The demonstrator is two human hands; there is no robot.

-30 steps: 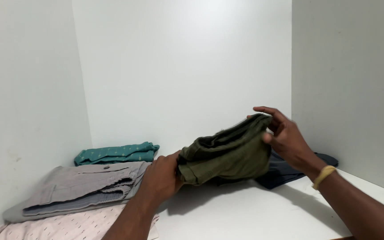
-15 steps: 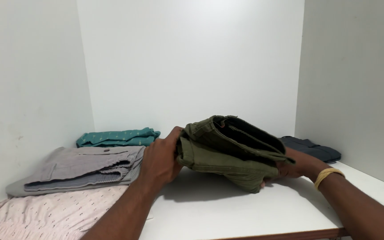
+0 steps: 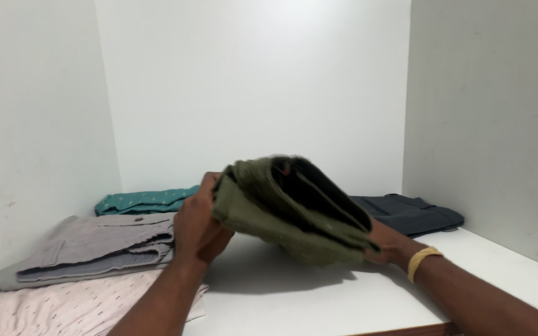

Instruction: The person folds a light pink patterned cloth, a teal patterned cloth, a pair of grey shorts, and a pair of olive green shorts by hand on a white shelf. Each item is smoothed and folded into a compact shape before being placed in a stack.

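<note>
- The folded olive-green trousers [image 3: 291, 208] are held up in the air above the white worktop [image 3: 319, 292], between both hands, tilted so the right end sits lower than the left
- The left hand [image 3: 197, 224] is closed on the left end of the trousers, thumb on top near the waistband and fingers curled under
- The right hand [image 3: 390, 242] is under the lower right end, mostly hidden by the cloth; it props the bundle from below, and how far its fingers close I cannot tell; a yellow band [image 3: 423, 261] sits on that wrist
- Compared with half a second ago the bundle is much the same height but more tilted, with its dark inner folds more open to view; a second ago the right hand was on top of it, now it is beneath
- On the worktop, apart from the trousers: a grey folded garment [image 3: 94, 246] at left, a pale pink patterned one [image 3: 63, 308] in front of it, a teal one [image 3: 141, 200] behind, and a dark navy one [image 3: 409, 214] at back right
</note>
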